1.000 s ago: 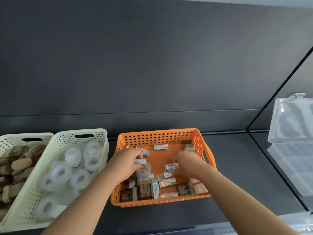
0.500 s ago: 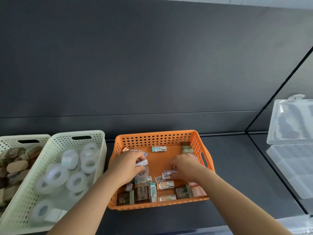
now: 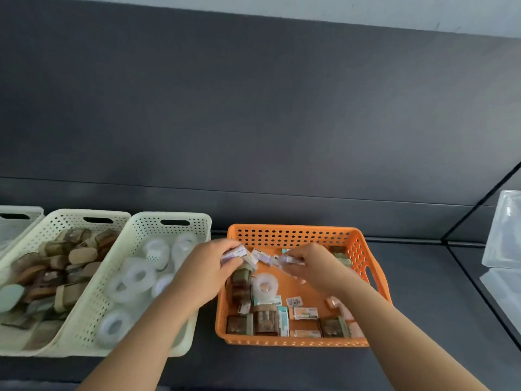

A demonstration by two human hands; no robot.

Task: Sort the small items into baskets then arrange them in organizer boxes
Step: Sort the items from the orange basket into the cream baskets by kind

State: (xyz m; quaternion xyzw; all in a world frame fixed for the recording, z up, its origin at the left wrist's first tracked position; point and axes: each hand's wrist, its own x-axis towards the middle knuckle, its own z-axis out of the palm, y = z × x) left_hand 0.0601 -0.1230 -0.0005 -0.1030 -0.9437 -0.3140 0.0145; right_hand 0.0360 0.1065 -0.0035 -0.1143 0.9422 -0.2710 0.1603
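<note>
Both hands work over the far end of the orange basket (image 3: 293, 341), close together but not touching. The left hand (image 3: 207, 268) has its fingers curled round a bunch of white-and-purple packets (image 3: 236, 253). The right hand (image 3: 317, 266) pinches 1 small packet (image 3: 287, 261) at its fingertips, above the basket floor.

Below them the basket holds a mixed lot: 1 tape roll (image 3: 263, 285), brown boxes (image 3: 265, 320) along the near wall and flat labelled packets (image 3: 306, 313). The right forearm crosses the basket's right side and hides what lies under it. The left forearm crosses the near right corner of the cream basket (image 3: 169, 216) just beside it, covering some of the tape rolls (image 3: 135, 277) inside.

Further left, a 2nd cream basket (image 3: 84, 213) is filled with brown items (too blurred to tell what kind) (image 3: 56, 266), and a 3rd basket (image 3: 17, 210) shows only its corner. A clear organizer box (image 3: 504, 230) stands well apart at the right edge of the dark table (image 3: 423, 277).
</note>
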